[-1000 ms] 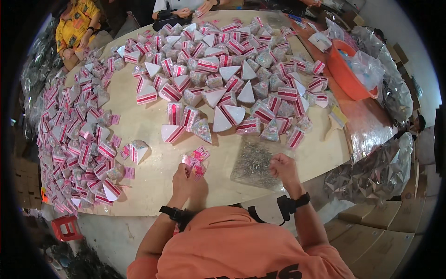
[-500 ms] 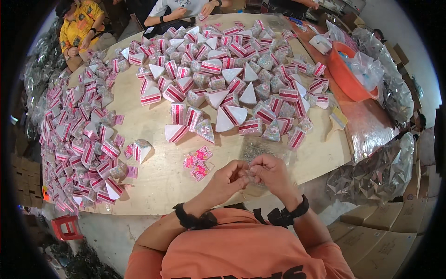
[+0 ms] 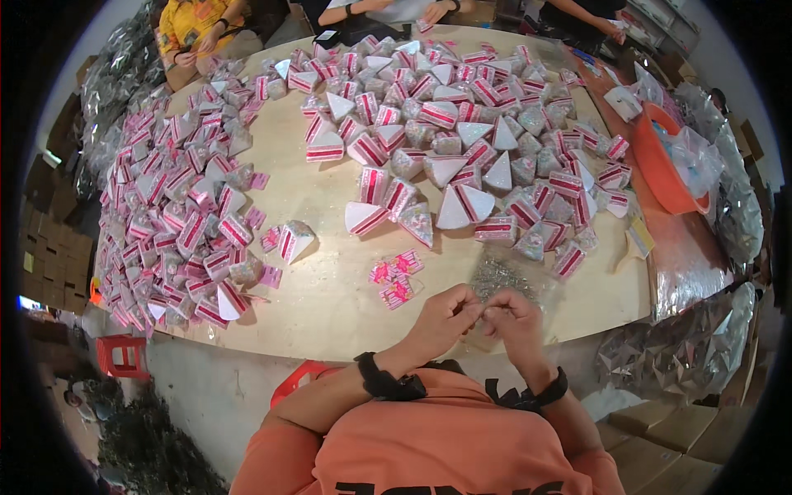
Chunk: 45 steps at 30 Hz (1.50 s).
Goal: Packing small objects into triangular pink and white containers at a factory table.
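My left hand (image 3: 448, 320) and my right hand (image 3: 513, 325) meet close to the table's near edge, thumbs and fingers pinched together. Whatever lies between the fingertips is too small to make out. Just beyond them is a clear plastic bag (image 3: 540, 290) with a heap of small silvery metal pieces (image 3: 502, 275). Several pink printed tags (image 3: 398, 279) lie left of the bag. A lone wedge-shaped, cake-slice-like packet (image 3: 295, 242), white with pink and red stripes, sits farther left with a pink tag (image 3: 271, 239) beside it.
Similar wedge packets form a large middle pile (image 3: 445, 115) and a left pile (image 3: 186, 214). At right are a wooden-handled brush (image 3: 635, 241) and an orange basin (image 3: 660, 165) holding plastic bags. Other people sit along the far side. A red stool (image 3: 124, 356) stands at lower left.
The view has swung left, so the table's contents appear farther right. My hands stay pinched together, now slightly nearer me relative to the metal pieces, which show more fully.
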Each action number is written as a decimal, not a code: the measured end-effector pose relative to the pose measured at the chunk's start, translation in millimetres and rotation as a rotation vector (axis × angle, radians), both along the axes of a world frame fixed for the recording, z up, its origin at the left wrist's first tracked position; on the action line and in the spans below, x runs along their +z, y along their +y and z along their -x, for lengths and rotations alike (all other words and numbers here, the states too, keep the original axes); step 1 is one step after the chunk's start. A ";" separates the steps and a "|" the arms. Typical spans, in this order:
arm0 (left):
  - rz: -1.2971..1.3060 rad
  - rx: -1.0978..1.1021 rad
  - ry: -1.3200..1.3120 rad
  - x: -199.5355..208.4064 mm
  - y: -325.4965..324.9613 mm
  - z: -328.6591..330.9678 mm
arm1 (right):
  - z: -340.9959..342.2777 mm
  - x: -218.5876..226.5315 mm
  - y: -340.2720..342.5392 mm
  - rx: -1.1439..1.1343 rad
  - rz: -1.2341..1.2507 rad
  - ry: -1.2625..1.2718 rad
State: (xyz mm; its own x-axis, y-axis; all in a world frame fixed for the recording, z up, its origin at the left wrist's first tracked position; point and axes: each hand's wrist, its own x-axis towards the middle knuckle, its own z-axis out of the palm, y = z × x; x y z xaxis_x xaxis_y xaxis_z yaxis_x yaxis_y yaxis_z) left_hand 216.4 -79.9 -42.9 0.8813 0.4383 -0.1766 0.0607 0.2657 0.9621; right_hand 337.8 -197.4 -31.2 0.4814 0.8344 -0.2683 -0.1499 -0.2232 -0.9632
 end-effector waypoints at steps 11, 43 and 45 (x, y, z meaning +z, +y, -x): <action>-1.303 0.205 0.538 -106.8 53.4 73.7 | -12.2 -19.0 -17.4 0.060 -0.043 0.143; -1.068 0.185 0.170 13.8 -9.9 74.7 | 8.6 -7.9 9.5 -0.014 -0.129 0.230; -1.069 0.155 0.187 13.0 -12.5 74.8 | 13.0 -13.5 9.0 0.024 -0.172 0.276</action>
State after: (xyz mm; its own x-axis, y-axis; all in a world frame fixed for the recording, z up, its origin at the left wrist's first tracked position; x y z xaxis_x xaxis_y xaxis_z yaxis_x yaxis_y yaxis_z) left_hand 141.6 -92.4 -29.9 0.8021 0.5488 0.2356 0.2680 -0.6833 0.6792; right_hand 324.7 -188.4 -44.6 0.3896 0.8892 -0.2400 -0.4072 -0.0674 -0.9108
